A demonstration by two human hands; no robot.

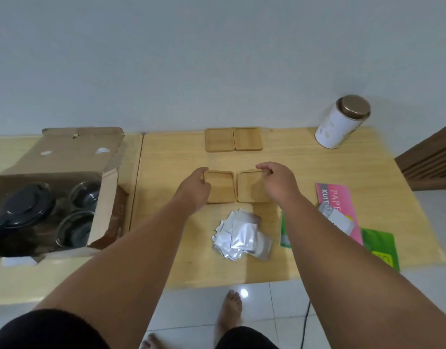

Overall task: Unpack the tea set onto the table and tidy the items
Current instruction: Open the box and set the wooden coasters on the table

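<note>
Two square wooden coasters lie side by side in the middle of the table. My left hand point(193, 191) grips the left coaster point(222, 186) by its left edge. My right hand point(280, 183) holds the right coaster point(249, 188) at its far right corner. Another pair of wooden coasters point(233, 138) sits edge to edge at the back of the table. An open cardboard box point(102, 205) on the left holds a black-lidded teapot point(25, 206) and two glass cups point(86, 193).
A pile of silver foil sachets point(238, 235) lies just in front of the near coasters. A white tin with a bronze lid point(341, 122) stands at the back right. Pink and green paper packets point(342, 217) lie at the right. My bare feet are on the tiled floor below.
</note>
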